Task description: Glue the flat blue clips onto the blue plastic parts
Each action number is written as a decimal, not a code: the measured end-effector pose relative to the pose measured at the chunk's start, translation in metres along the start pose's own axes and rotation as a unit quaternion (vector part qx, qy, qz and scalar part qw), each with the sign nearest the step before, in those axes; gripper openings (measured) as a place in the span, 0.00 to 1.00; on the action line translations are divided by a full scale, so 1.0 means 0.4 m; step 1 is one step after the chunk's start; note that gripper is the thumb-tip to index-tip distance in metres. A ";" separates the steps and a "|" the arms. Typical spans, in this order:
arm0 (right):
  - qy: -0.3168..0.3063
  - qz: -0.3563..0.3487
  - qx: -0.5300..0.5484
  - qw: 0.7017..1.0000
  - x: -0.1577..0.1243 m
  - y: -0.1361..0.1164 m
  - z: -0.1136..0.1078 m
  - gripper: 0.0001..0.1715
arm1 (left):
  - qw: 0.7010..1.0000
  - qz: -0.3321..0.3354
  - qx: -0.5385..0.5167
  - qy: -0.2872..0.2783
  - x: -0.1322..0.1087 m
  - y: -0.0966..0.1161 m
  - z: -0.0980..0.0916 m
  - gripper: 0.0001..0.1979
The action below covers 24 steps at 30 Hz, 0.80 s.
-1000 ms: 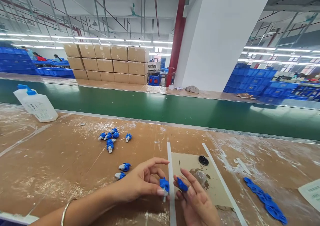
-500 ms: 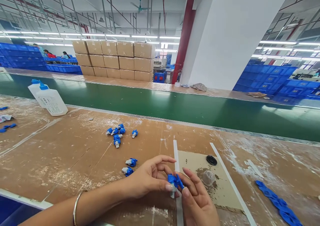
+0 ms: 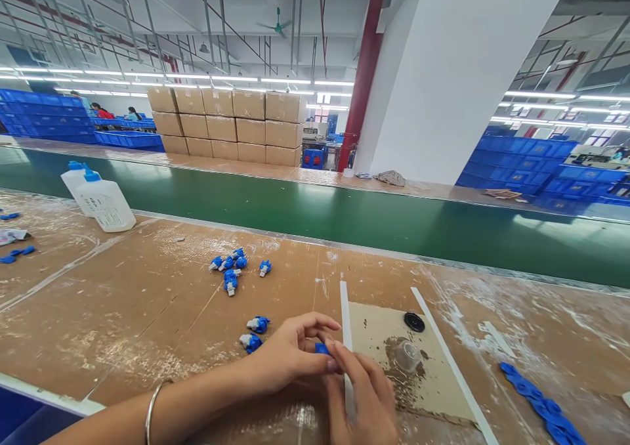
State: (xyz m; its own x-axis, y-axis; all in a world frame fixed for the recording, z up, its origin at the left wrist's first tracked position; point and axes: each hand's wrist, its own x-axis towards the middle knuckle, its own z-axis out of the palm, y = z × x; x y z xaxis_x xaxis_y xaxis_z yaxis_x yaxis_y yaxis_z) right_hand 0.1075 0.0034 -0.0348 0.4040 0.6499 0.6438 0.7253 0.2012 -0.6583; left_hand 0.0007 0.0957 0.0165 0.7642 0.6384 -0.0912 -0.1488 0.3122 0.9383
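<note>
Nearby, white bottles [image 3: 111, 207], stacked cartons [image 3: 224, 120], blue crates [image 3: 516, 163], fingers [image 3: 339, 354] pinching blue part [image 3: 321, 348]

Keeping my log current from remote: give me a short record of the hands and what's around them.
Left hand: pinching blue part, mostly hidden by fingers
Right hand: pinching the same part, above white strip
Nearby: blue parts; black disc; clear cap on card
Rest: green conveyor; white bottles; cartons
</note>
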 end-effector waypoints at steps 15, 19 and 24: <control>0.165 -0.105 -0.120 0.973 0.027 -0.004 0.015 0.12 | 0.998 0.055 -0.008 0.008 -0.011 0.001 0.006 0.20; 0.126 -0.151 -0.135 0.971 0.021 -0.027 0.033 0.14 | 0.994 0.068 0.076 0.029 -0.001 -0.022 -0.012 0.17; 0.080 -0.185 -0.138 0.970 0.034 0.052 -0.025 0.31 | 0.862 0.201 0.438 0.156 0.029 0.020 -0.097 0.07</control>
State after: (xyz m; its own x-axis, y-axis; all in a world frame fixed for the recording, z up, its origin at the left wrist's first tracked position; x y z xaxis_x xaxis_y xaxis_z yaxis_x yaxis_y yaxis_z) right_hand 0.1336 0.0091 -0.0358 0.1526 0.4446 0.8826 0.9498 0.1809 -0.2553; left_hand -0.0160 0.1329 0.0099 0.5354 0.7720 0.3426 0.2725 -0.5419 0.7951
